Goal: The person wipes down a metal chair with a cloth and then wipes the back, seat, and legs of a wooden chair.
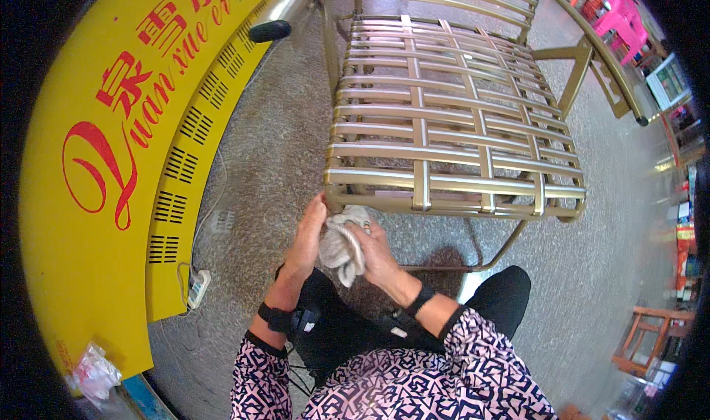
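Note:
In front of me stands a metal folding chair with a seat [444,114] of woven, bronze-coloured slats. My right hand [380,250] grips a crumpled greyish-white cloth [341,248] just below the seat's near left corner. My left hand [309,231] is up against the chair's tubing at that same corner, left of the cloth. The corner and the cloth hide its fingers, so its grip does not show. Below the seat, a bent tube leg [502,248] of the chair reaches the floor, close to my knees.
A yellow appliance cabinet [50,198] with vents and red writing stands along the left. A white power strip [198,288] and its cable lie beside it on the speckled floor [260,142]. Right: pink plastic stools [621,23], a wooden stool [646,337]. A plastic bag [95,370] sits lower left.

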`<action>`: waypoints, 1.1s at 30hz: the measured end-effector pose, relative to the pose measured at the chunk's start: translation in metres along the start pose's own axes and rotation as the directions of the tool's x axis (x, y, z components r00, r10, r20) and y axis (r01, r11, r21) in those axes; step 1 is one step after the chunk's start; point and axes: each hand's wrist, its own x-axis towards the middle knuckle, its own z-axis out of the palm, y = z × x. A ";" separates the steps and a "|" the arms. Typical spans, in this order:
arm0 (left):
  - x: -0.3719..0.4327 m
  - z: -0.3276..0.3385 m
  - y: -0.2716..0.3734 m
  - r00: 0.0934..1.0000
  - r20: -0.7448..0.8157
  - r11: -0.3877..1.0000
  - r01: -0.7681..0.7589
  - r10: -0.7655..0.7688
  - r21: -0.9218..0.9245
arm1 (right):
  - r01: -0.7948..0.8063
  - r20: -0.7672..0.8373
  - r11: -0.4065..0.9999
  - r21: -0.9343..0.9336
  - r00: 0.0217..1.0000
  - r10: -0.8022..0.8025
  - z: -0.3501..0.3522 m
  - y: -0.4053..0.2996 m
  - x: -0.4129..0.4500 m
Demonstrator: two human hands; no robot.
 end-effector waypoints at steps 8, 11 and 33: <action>-0.043 -0.010 0.016 0.966 0.249 0.953 0.134 -0.065 -0.272 | 0.608 0.559 0.170 -0.776 0.787 -0.261 0.017 -0.026 -0.035; -0.048 -0.017 0.025 0.981 0.183 0.983 0.092 -0.062 -0.158 | 0.666 0.645 0.021 -0.746 0.730 -0.226 0.038 -0.042 -0.036; 0.095 -0.026 -0.019 0.976 -0.189 0.989 0.083 -0.106 -0.126 | 0.229 0.551 -0.652 -0.723 0.761 -0.343 0.002 -0.108 -0.004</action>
